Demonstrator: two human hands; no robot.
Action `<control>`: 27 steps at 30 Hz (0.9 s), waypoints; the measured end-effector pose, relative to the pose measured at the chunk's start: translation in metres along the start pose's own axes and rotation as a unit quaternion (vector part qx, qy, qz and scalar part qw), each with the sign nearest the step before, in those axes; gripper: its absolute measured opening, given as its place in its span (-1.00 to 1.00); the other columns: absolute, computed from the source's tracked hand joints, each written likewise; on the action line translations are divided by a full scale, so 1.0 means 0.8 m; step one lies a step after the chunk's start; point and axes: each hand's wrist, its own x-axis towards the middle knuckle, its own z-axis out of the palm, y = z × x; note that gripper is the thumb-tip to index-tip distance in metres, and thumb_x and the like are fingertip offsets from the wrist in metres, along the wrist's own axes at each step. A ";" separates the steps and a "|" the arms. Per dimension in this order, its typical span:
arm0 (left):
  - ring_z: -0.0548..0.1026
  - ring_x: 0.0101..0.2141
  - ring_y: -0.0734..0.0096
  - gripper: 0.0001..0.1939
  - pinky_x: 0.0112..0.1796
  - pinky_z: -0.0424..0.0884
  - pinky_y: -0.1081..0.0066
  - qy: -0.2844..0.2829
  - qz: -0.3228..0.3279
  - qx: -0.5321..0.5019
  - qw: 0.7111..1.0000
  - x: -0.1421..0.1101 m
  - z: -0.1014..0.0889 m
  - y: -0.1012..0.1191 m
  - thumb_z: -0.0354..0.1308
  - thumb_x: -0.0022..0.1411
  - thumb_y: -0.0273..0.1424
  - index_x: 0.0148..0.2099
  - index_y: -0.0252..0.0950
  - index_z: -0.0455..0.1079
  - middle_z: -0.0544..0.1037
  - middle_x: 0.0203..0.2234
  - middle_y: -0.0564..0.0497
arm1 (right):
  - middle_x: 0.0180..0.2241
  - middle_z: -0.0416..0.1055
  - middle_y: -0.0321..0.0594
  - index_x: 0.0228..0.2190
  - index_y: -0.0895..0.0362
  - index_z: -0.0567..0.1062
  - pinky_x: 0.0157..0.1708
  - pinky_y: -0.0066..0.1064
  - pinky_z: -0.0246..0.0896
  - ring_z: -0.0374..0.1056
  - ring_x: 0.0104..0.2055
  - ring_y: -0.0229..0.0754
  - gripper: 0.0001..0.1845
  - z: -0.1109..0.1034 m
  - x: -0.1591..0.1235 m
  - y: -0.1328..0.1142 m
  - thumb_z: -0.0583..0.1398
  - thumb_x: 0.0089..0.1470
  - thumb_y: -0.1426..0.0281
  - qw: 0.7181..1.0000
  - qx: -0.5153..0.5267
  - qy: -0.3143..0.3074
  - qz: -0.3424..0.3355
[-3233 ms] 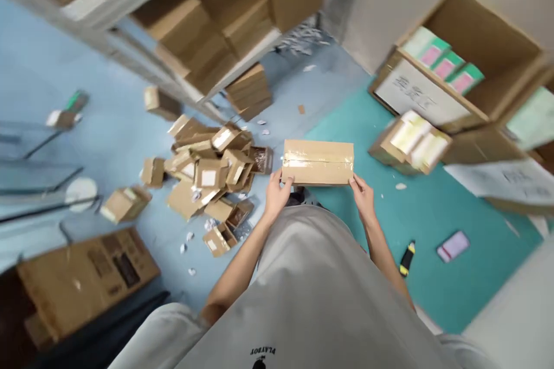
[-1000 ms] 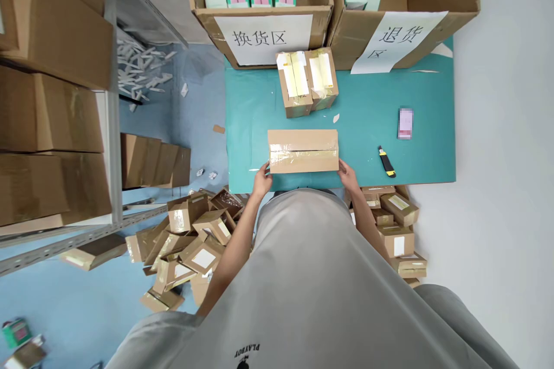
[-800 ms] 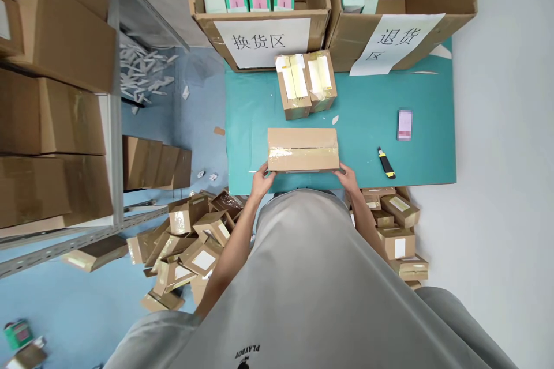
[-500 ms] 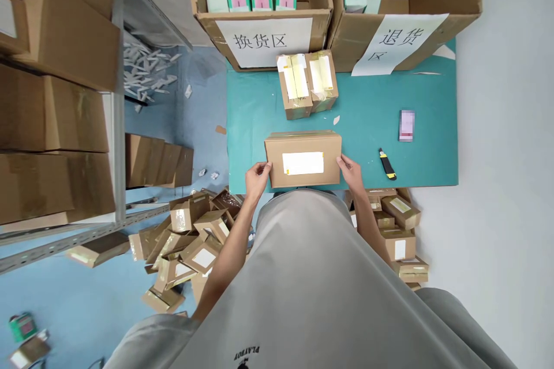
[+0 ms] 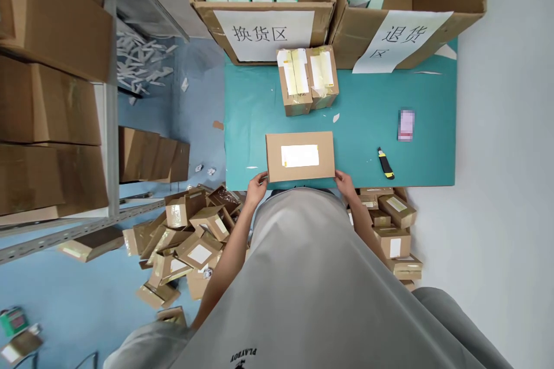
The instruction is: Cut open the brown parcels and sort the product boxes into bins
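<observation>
A closed cardboard box (image 5: 299, 172) with a white label on its upper face is at the table's front edge, right before my body. My left hand (image 5: 257, 187) is closed at its near left corner, thumb and fingers pinching the edge. At the near right corner my right hand (image 5: 345, 184) grips in the same way. Behind this box, two smaller taped cartons (image 5: 296, 105) (image 5: 325, 99) stand side by side, with yellowish tape across their labels. A black and yellow utility knife (image 5: 386, 164) lies to the right of my right hand.
Two large open cartons (image 5: 264, 34) (image 5: 415, 40) with paper signs stand along the back of the green table (image 5: 359, 150), holding green and white boxes. A pixelated pinkish item (image 5: 405, 125) lies at right. Shelving with cartons (image 5: 64, 105) is at left; loose boxes (image 5: 199, 253) heap on the floor.
The box has tipped so that its labelled face points more upward, and its far top side no longer shows. Both my hands have moved down to its near corners.
</observation>
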 end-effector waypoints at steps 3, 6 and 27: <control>0.67 0.14 -0.07 -0.61 0.28 0.54 -0.04 -0.003 0.008 0.010 1.000 -0.008 0.004 0.002 0.26 0.10 -0.42 0.00 -0.33 0.67 0.75 0.05 -0.24 | -0.12 0.77 -0.18 -0.05 0.06 0.78 0.33 0.13 0.42 0.62 0.09 0.20 -0.48 0.006 -0.004 -0.001 0.26 0.07 0.09 1.000 0.003 -0.006 0.001; 0.69 0.11 -0.04 -0.60 0.23 0.59 -0.03 0.024 0.008 -0.009 1.000 -0.009 0.004 0.016 0.29 0.11 -0.39 0.01 -0.33 0.65 0.75 0.03 -0.23 | -0.14 0.75 -0.12 -0.14 0.09 0.77 0.24 0.09 0.49 0.61 0.05 0.21 -0.50 0.006 -0.006 -0.011 0.32 0.07 0.00 1.000 0.003 0.004 -0.011; 0.63 0.23 0.00 -0.54 0.25 0.57 0.01 0.073 0.045 -0.041 0.995 0.000 -0.014 0.019 0.16 0.45 -0.10 0.18 -0.27 0.63 0.70 0.16 -0.25 | 0.23 0.63 0.14 0.20 0.14 0.65 0.28 0.12 0.52 0.59 0.23 0.23 -0.15 0.000 -0.005 -0.027 0.18 0.28 -0.27 0.997 0.008 0.068 -0.018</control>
